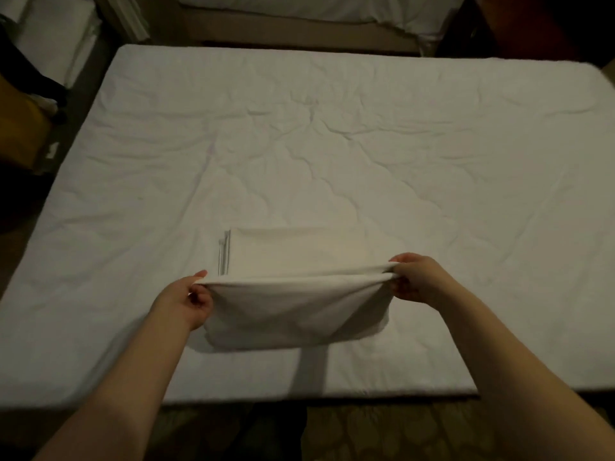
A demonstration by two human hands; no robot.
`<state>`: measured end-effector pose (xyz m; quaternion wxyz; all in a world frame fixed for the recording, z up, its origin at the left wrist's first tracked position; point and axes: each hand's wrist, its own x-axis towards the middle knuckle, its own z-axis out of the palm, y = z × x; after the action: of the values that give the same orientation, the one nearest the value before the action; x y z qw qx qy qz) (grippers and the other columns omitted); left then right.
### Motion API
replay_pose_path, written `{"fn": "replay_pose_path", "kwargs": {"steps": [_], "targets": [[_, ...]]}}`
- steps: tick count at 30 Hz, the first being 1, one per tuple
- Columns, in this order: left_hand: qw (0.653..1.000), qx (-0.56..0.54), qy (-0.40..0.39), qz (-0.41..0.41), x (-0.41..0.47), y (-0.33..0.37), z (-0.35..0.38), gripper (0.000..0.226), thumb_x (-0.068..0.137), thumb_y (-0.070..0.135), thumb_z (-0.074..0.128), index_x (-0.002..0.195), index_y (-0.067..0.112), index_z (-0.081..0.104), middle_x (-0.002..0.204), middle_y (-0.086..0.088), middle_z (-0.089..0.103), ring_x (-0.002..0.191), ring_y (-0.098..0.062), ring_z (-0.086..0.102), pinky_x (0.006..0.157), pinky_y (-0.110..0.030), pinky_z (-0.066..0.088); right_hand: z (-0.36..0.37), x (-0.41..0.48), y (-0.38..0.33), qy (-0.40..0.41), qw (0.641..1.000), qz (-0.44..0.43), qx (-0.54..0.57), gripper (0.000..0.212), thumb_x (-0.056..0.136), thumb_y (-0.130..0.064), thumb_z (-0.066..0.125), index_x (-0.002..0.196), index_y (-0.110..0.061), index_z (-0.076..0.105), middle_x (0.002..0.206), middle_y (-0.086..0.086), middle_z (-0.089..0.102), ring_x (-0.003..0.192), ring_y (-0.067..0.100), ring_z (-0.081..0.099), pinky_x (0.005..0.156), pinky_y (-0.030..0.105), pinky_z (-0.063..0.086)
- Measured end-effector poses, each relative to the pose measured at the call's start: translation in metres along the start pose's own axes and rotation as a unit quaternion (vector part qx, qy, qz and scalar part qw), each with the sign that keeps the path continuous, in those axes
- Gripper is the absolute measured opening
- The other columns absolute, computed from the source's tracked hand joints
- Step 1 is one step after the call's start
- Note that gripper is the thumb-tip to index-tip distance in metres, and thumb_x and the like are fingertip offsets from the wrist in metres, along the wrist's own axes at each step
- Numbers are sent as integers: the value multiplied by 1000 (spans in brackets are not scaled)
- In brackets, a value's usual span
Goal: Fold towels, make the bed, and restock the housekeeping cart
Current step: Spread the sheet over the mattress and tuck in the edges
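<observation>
A white towel lies partly folded near the front edge of the bed. Its near part is lifted off the bed and sags between my hands, while its far part lies flat with grey stripes along the left end. My left hand pinches the raised fold at its left corner. My right hand pinches the same fold at its right corner. The edge is stretched taut between them.
The bed is covered by a wrinkled white sheet. A second bed stands beyond it across a narrow gap. White folded linen is stacked at the far left above a dark and yellow object. Patterned carpet lies below the bed's front edge.
</observation>
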<state>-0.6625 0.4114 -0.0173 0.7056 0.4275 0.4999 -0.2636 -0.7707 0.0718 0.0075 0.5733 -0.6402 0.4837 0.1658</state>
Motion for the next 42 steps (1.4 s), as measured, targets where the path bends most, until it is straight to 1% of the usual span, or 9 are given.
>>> {"fn": "replay_pose_path", "kwargs": {"steps": [9, 15, 20, 24, 28, 31, 34, 40, 42], "targets": [[989, -26, 123, -73, 115, 53, 83, 32, 93, 3, 47, 62, 5, 40, 25, -1, 38, 17, -9, 35, 28, -14, 35, 49, 156, -64, 77, 988, 115, -76, 19, 88, -4, 52, 70, -4, 47, 61, 11, 43, 50, 21, 43, 36, 21, 41], [987, -37, 135, -79, 163, 55, 105, 32, 94, 5, 49, 63, 6, 42, 25, -1, 40, 18, -9, 37, 30, -15, 36, 60, 197, -50, 125, 979, 57, -153, 18, 87, -8, 46, 72, -5, 55, 59, 10, 50, 60, 29, 50, 71, 42, 52], [989, -33, 133, -58, 180, 51, 119, 33, 95, 5, 47, 63, 7, 41, 25, 0, 39, 18, -8, 38, 33, -13, 38, 60, 216, -41, 143, 979, 38, -139, 33, 89, -12, 44, 56, -6, 44, 61, 15, 50, 72, 31, 52, 79, 46, 49], [996, -21, 90, -4, 186, 40, 117, 30, 100, 10, 39, 70, 6, 45, 54, -4, 53, 42, -8, 52, 39, -15, 45, 67, 221, -34, 95, 987, 8, -132, 29, 96, -29, 45, 82, -7, 58, 75, 9, 57, 76, 26, 55, 68, 32, 43], [993, 94, 25, 61, 177, 27, 110, 6, 94, 7, 56, 93, 2, 57, 84, -8, 58, 73, -13, 60, 73, -21, 56, 58, 209, -3, 56, 989, -80, -109, 34, 81, -42, 70, 108, -23, 59, 112, 9, 54, 96, 23, 59, 83, 36, 51], [964, 226, 29, 136, 174, 25, 104, 23, 97, 8, 50, 119, 2, 51, 81, -6, 60, 66, -9, 63, 58, -13, 53, 50, 210, 2, 42, 980, -126, -149, 21, 82, -32, 72, 93, -20, 58, 88, 1, 56, 80, 20, 57, 70, 27, 47], [945, 264, 64, 185, 180, 28, 108, 9, 100, 12, 44, 98, 5, 50, 76, -6, 57, 48, -3, 61, 51, -13, 50, 47, 221, -16, 34, 967, -158, -195, 19, 84, -26, 71, 90, -14, 58, 71, -6, 48, 65, 9, 47, 51, 9, 34], [919, 292, 113, 238, 201, 21, 115, 13, 99, 12, 45, 87, 11, 50, 73, -5, 58, 55, -7, 61, 52, -15, 51, 66, 239, -6, 88, 980, -137, -119, 35, 86, -28, 68, 115, -12, 55, 93, 1, 54, 81, 16, 52, 64, 20, 39], [864, 384, 131, 297, 204, 16, 113, 12, 94, 17, 46, 101, 12, 52, 82, -12, 61, 63, -12, 68, 64, -26, 57, 71, 229, -1, 104, 980, -134, -105, 48, 89, -34, 63, 129, -14, 45, 104, 2, 51, 91, 18, 51, 76, 24, 38]]}}
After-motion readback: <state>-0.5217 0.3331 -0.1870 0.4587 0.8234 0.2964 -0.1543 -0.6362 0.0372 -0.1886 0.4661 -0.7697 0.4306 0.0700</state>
